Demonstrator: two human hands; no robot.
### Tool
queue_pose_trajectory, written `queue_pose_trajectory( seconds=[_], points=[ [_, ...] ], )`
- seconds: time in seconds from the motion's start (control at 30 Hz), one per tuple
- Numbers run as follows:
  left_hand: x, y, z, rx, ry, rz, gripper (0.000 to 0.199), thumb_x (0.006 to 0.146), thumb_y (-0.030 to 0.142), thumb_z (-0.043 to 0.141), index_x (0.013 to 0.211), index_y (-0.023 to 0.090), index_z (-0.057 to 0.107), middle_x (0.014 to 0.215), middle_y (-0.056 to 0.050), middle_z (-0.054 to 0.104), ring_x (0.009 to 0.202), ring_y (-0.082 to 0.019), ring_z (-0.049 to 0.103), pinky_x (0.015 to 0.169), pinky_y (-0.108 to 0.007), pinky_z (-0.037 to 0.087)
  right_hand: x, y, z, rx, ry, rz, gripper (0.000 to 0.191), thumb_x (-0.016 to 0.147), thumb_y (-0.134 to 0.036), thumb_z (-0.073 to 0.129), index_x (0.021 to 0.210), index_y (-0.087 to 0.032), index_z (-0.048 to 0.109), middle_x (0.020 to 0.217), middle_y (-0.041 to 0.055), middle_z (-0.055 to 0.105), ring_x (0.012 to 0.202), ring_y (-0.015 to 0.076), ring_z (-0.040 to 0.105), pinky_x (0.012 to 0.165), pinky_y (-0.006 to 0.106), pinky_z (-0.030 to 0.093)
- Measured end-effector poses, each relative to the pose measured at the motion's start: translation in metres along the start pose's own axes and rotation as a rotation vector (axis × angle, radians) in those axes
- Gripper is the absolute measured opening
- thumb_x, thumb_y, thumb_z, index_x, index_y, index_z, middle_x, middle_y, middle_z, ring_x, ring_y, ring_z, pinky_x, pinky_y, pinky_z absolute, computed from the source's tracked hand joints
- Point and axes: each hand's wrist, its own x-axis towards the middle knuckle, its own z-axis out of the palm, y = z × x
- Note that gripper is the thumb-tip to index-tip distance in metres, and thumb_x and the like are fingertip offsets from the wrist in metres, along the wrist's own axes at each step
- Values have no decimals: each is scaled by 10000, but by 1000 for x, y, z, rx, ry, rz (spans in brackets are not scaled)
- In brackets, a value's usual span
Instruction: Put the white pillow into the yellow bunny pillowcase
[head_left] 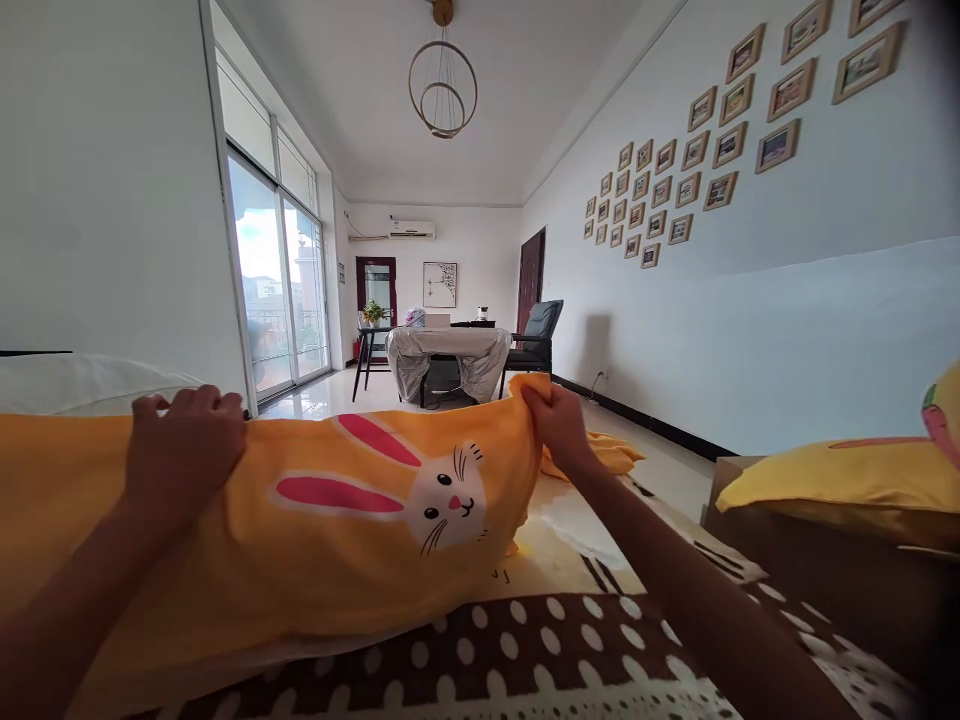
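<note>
A yellow-orange pillowcase [315, 560] printed with a white rabbit with pink ears stretches from the left edge to the middle of the view. My left hand [185, 440] is closed over its upper edge, knuckles up. My right hand [559, 425] pinches its upper right corner, holding it raised. Under and in front of it lies a brown bedspread [510, 640] with pale dots. Behind it, just beyond my right hand, more yellow cloth [600, 455] lies bunched. Whether anything fills the pillowcase I cannot tell.
At the right a yellow pillow [840, 480] rests on a brown surface [787, 570]. Something white and translucent [90, 385] shows behind my left hand. Farther off stand a covered table [450, 345] and a black chair [536, 335].
</note>
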Motion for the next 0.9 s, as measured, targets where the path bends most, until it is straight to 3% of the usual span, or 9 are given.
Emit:
queue_pose_trajectory(
  seconds=[0.03,0.13,0.2,0.3,0.43,0.57,0.67,0.73,0.9],
  points=[
    [0,27,-4,51,44,50,298,860,233,314,721,149,564,777,-104,604,801,-256,533,809,-430,328,-2,-1,7,-20,32,-21,351,686,-491,617,564,-185,494,523,-36,430,524,105,353,460,240,274],
    [1,119,-17,-247,128,271,314,892,330,352,1004,142,578,978,-120,628,928,-255,549,827,-383,373,-7,-8,21,-84,118,-110,349,762,-469,548,572,-194,448,538,-39,395,539,105,324,466,243,245],
    [5,175,-22,-440,47,314,345,888,365,390,1099,136,541,985,-118,623,925,-256,553,807,-376,393,-10,-15,22,-115,150,-179,352,791,-451,522,569,-198,422,533,-40,377,531,103,319,462,242,245],
    [20,225,-23,-730,-144,225,292,854,408,444,920,155,575,796,-77,615,744,-220,554,645,-328,388,-11,-29,11,-99,122,-226,363,796,-444,531,556,-195,422,524,-39,376,522,99,331,463,237,273],
    [33,240,-14,-1068,-312,265,278,837,333,461,619,171,517,571,8,488,550,-121,418,518,-272,279,-6,-38,-18,-46,-133,-149,368,765,-508,571,610,-175,555,584,-9,503,558,119,446,507,243,362],
    [30,235,-8,-1275,-404,238,291,816,370,504,625,156,553,569,25,480,549,-103,411,512,-240,294,-4,-20,-47,136,-401,37,446,712,-617,593,860,-200,648,695,11,602,617,155,545,563,272,438],
    [27,235,-6,-1377,-462,170,299,809,411,512,682,152,589,596,19,517,566,-112,450,507,-228,311,-16,0,-52,253,-540,151,469,590,-571,727,853,-193,640,747,35,637,646,180,577,591,300,473],
    [26,236,-4,-1411,-477,170,298,812,422,513,707,154,591,610,20,527,576,-113,460,511,-225,317,-29,7,-47,317,-524,223,441,546,-515,777,800,-187,627,720,36,638,624,182,578,569,300,479],
    [25,224,-5,-1340,-436,244,377,863,492,433,671,172,490,588,46,441,563,-98,410,521,-223,301,-46,1,-29,440,-343,267,414,642,-542,703,862,-208,596,764,40,652,635,180,586,570,295,485]
  ],
)
